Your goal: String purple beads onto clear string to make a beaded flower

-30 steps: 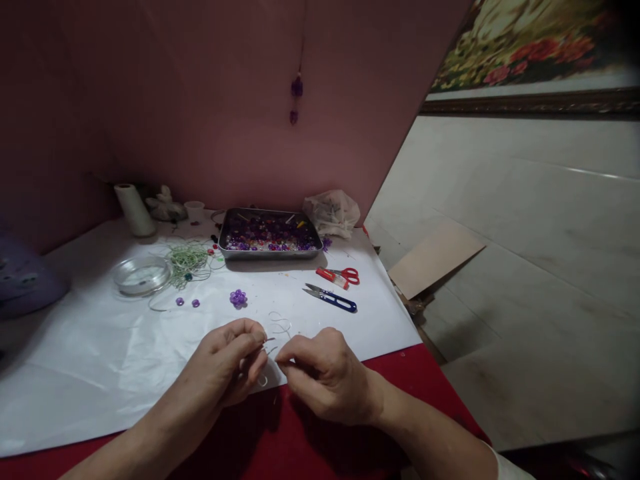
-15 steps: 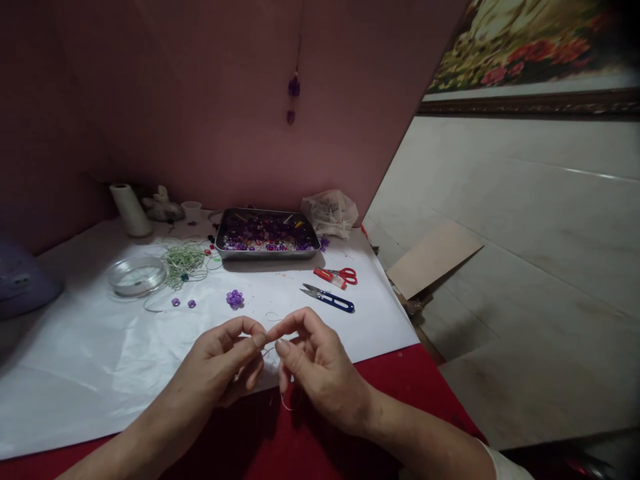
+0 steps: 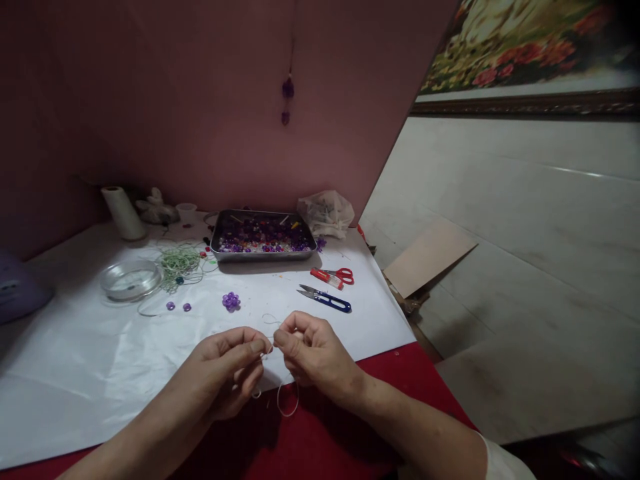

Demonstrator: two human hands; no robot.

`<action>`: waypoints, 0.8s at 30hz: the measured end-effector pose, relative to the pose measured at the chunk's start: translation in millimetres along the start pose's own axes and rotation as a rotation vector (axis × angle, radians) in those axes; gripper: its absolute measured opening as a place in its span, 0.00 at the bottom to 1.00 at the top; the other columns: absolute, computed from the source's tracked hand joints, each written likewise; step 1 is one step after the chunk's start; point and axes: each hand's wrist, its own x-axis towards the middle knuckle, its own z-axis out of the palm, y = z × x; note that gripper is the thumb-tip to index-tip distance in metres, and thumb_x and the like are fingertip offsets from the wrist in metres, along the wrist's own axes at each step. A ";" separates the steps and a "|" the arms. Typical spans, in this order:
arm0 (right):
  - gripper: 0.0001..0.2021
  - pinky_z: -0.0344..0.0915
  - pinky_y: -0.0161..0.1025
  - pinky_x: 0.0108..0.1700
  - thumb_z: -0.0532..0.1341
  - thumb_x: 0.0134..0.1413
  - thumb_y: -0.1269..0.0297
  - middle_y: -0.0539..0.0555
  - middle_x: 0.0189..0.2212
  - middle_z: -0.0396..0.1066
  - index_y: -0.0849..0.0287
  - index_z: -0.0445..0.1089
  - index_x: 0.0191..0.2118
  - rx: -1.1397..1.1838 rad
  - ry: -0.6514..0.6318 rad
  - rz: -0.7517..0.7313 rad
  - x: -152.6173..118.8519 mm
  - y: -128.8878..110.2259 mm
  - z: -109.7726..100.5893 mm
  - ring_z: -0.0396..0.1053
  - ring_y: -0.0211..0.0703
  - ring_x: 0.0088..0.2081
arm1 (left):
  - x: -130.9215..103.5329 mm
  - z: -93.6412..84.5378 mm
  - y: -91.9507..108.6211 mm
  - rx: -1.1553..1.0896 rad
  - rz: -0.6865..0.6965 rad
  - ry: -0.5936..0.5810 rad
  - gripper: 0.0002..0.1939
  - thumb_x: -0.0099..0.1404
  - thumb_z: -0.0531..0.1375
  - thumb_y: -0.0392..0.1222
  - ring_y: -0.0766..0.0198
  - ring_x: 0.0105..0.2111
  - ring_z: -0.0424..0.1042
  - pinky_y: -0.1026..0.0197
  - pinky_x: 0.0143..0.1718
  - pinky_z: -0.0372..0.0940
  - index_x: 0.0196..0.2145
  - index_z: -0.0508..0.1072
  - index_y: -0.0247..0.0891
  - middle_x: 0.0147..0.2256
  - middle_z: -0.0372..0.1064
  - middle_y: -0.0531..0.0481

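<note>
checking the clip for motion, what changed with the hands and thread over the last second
The right hand moved left to meet the left hand; a second ago they were apart, now both sets of fingertips pinch the thin thread close together. A loop of thread now hangs below the right hand over the red cloth. The bead tray, blue snips, red scissors and purple bead cluster lie as before.

Directly ahead at twelve o'clock, the white sheet (image 3: 125,373) lies bare up to the purple bead cluster (image 3: 231,301), so a hand can pass there. At one o'clock the blue thread snips (image 3: 325,299) and red scissors (image 3: 333,275) lie in the way, with the bead tray (image 3: 263,237) behind them. Toward ten and eleven o'clock the clear spool (image 3: 131,280), green cord tangle (image 3: 180,261) and two loose beads (image 3: 179,307) crowd the sheet; nine o'clock is bare.
</note>
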 end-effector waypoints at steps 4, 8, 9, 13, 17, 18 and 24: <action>0.14 0.45 0.25 0.14 0.59 0.53 0.55 0.38 0.11 0.52 0.59 0.58 0.28 -0.020 0.031 -0.004 0.4 1.3 -0.5 0.44 0.25 0.12 | -1.3 0.0 0.8 -0.056 -0.027 -0.007 0.07 0.59 0.57 0.43 0.77 0.12 0.46 0.70 0.14 0.36 0.30 0.69 0.36 0.13 0.56 0.59; 0.14 0.45 0.25 0.15 0.59 0.52 0.55 0.38 0.11 0.51 0.59 0.58 0.28 -0.033 0.062 -0.028 1.3 1.1 -0.8 0.44 0.25 0.12 | -1.5 2.6 2.6 -0.035 -0.047 0.016 0.06 0.56 0.59 0.41 0.77 0.12 0.49 0.70 0.14 0.37 0.27 0.69 0.35 0.14 0.62 0.56; 0.14 0.45 0.25 0.15 0.60 0.52 0.55 0.39 0.11 0.50 0.59 0.58 0.28 -0.040 0.068 -0.034 1.4 0.9 -0.7 0.44 0.26 0.13 | -1.2 3.4 2.8 -0.028 -0.051 0.018 0.07 0.55 0.60 0.42 0.77 0.11 0.48 0.70 0.14 0.37 0.27 0.69 0.35 0.14 0.62 0.56; 0.13 0.45 0.25 0.15 0.60 0.52 0.56 0.39 0.11 0.49 0.59 0.58 0.27 -0.062 0.081 -0.043 0.7 0.6 0.7 0.45 0.26 0.13 | 1.0 4.7 1.7 -0.017 -0.056 0.039 0.13 0.50 0.64 0.48 0.78 0.10 0.44 0.69 0.13 0.34 0.24 0.67 0.36 0.11 0.58 0.59; 0.12 0.44 0.26 0.16 0.59 0.53 0.57 0.39 0.12 0.50 0.59 0.58 0.27 -0.102 0.092 -0.055 -0.6 1.4 2.3 0.45 0.26 0.14 | 2.1 2.8 -0.6 -0.006 -0.052 0.041 0.12 0.51 0.63 0.46 0.78 0.10 0.43 0.69 0.13 0.33 0.23 0.66 0.36 0.11 0.59 0.59; 0.12 0.44 0.26 0.16 0.59 0.54 0.57 0.39 0.12 0.50 0.59 0.58 0.27 -0.114 0.094 -0.057 -0.7 1.7 2.5 0.46 0.26 0.14 | 2.2 2.3 -1.0 -0.006 -0.053 0.045 0.11 0.51 0.63 0.45 0.78 0.10 0.43 0.69 0.14 0.33 0.23 0.67 0.36 0.11 0.59 0.59; 0.14 0.45 0.26 0.16 0.59 0.52 0.55 0.39 0.12 0.50 0.59 0.58 0.27 -0.169 0.133 -0.055 0.1 1.8 1.9 0.46 0.27 0.14 | 1.6 3.2 0.6 -0.009 -0.052 0.056 0.10 0.50 0.63 0.45 0.77 0.11 0.44 0.70 0.14 0.34 0.25 0.69 0.36 0.12 0.59 0.57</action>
